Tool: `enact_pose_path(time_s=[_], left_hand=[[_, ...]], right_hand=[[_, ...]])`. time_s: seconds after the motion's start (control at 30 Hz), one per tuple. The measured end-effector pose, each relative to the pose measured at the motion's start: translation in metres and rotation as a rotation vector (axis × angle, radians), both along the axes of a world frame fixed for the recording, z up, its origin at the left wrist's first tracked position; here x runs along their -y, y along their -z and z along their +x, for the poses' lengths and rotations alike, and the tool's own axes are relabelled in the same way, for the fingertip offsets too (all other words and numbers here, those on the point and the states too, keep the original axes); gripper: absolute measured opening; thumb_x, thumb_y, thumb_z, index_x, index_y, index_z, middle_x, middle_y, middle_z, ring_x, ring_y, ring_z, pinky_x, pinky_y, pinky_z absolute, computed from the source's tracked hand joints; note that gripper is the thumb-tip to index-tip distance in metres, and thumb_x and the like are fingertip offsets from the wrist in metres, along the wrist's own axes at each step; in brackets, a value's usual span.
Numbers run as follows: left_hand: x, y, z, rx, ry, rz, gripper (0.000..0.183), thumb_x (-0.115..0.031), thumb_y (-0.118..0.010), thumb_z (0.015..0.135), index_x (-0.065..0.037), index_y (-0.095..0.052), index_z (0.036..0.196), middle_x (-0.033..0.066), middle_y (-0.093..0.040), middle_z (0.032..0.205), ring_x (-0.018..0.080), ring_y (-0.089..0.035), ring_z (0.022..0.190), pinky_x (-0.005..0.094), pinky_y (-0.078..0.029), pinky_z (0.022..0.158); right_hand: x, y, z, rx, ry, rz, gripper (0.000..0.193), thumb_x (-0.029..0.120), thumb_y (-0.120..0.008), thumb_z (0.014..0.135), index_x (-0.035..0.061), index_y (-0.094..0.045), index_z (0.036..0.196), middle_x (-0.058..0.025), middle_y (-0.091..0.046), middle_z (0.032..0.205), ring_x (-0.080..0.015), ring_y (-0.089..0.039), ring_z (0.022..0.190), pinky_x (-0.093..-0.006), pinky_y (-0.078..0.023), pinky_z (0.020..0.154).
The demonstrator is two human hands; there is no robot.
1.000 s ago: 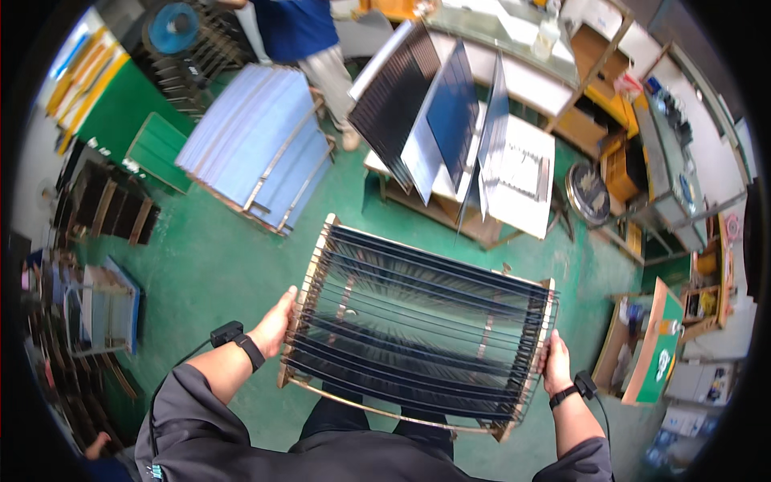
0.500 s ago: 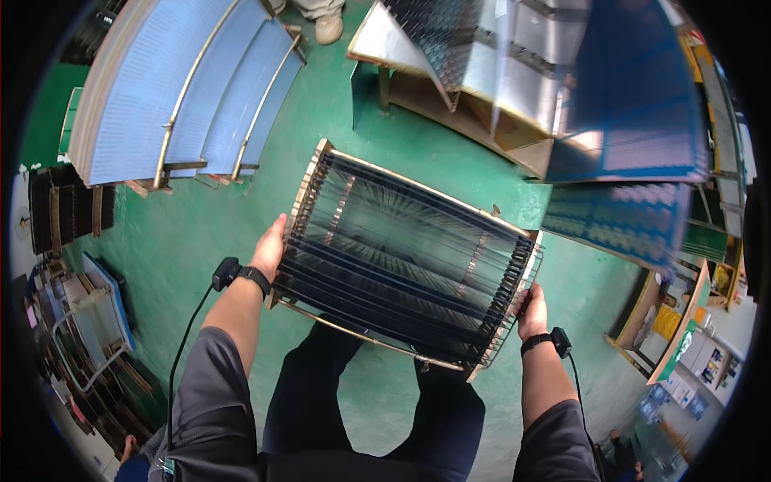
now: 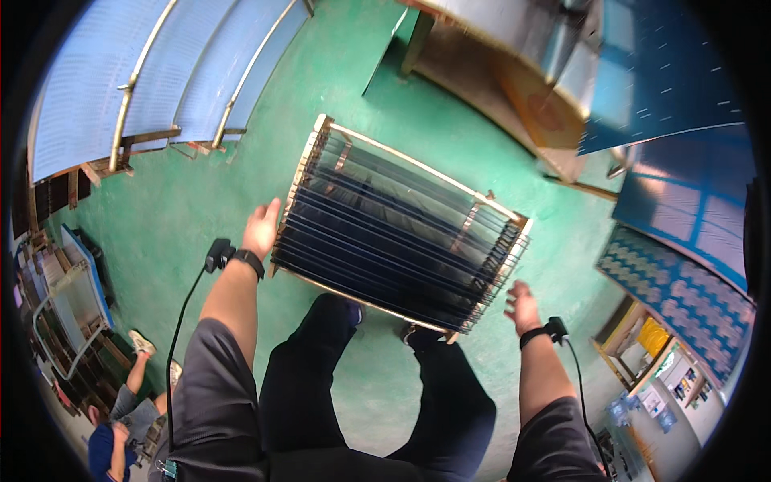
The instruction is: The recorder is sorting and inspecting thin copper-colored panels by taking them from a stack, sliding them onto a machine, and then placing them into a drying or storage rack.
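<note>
rack [image 3: 399, 237]: a metal frame of pale bars filled with a row of thin dark sheets set on edge, side by side; it sits over the green floor [image 3: 201, 201], straight ahead of the person and just above the feet in the picture; whether it rests on the floor or hangs clear of it cannot be told.
rack tilt: its long sides run from upper left down to lower right in the view.
left hand [image 3: 261, 229]: open, fingers together and stretched upward, flat against the rack's left end; it touches the frame but does not curl round a bar.
right hand [image 3: 522, 304]: open, fingers loosely spread, just off the rack's lower right corner; a narrow strip of floor shows between it and the frame, so it is apart, not gripping.
rack to hands: it lies between the two hands, left end at the left palm, right end just beside the right fingers.
wrists: each wears a dark band with a small box and a thin black cable running back along the arm.
legs: dark trousers, feet partly under the rack's near edge.
upper left: blue ribbed panels [image 3: 161, 72] leaning on a metal stand.
upper right: a table [image 3: 482, 64] with blurred metal sheets, and blue patterned boards [image 3: 683, 193].
lower left: another person [image 3: 120, 418] low on the floor, beside a shelf of stacked parts.
</note>
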State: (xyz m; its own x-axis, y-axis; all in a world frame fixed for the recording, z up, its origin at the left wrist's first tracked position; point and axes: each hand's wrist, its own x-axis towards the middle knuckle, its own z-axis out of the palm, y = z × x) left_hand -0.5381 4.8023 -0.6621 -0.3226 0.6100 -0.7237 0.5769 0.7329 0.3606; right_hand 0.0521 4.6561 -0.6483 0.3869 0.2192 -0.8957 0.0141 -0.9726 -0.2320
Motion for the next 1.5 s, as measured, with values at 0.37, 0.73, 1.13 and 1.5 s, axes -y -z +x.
enact_pose_path(time_s=[0.37, 0.73, 1.13, 1.5], left_hand=[[0.147, -0.266, 0.066, 0.332, 0.609, -0.169, 0.04, -0.045, -0.061, 0.094, -0.012, -0.067, 0.114, 0.0089, -0.07, 0.108, 0.0247, -0.065, 0.106, 0.0382, -0.049, 0.094], [0.065, -0.484, 0.032, -0.036, -0.153, 0.775, 0.063, -0.024, -0.067, 0.091, -0.009, -0.041, 0.147, 0.0085, -0.067, 0.084, 0.0214, -0.064, 0.074, 0.0376, -0.054, 0.072], [0.473, -0.652, 0.255, 0.622, 0.026, 0.153, 0.026, -0.03, -0.064, 0.097, -0.008, -0.062, 0.111, -0.0023, -0.057, 0.078, 0.01, -0.052, 0.076, 0.0299, -0.046, 0.07], [0.638, -0.629, 0.285, 0.614, -0.205, 0.315, 0.041, -0.038, -0.066, 0.096, -0.019, -0.054, 0.131, 0.0083, -0.062, 0.103, 0.0235, -0.058, 0.09, 0.0338, -0.047, 0.088]], right_hand=[[0.125, -0.305, -0.016, -0.205, -0.828, 0.14, 0.025, 0.024, -0.056, 0.095, 0.0081, -0.067, 0.111, -0.0091, -0.072, 0.096, -0.0205, -0.069, 0.09, -0.0341, -0.053, 0.082], [0.117, -0.545, -0.043, -0.461, -0.842, 0.59, 0.012, 0.015, -0.059, 0.096, 0.0035, -0.063, 0.098, -0.0057, -0.061, 0.088, -0.0175, -0.053, 0.084, -0.034, -0.046, 0.077], [0.144, -0.558, 0.115, -0.894, -1.285, 0.462, 0.024, 0.005, -0.057, 0.094, 0.0044, -0.06, 0.118, -0.0035, -0.066, 0.103, -0.0114, -0.058, 0.096, -0.0292, -0.049, 0.084], [0.137, -0.554, 0.012, -1.146, -1.99, 0.379, 0.027, 0.02, -0.05, 0.102, 0.0075, -0.048, 0.126, 0.0009, -0.044, 0.08, -0.0113, -0.042, 0.078, -0.0288, -0.041, 0.073]])
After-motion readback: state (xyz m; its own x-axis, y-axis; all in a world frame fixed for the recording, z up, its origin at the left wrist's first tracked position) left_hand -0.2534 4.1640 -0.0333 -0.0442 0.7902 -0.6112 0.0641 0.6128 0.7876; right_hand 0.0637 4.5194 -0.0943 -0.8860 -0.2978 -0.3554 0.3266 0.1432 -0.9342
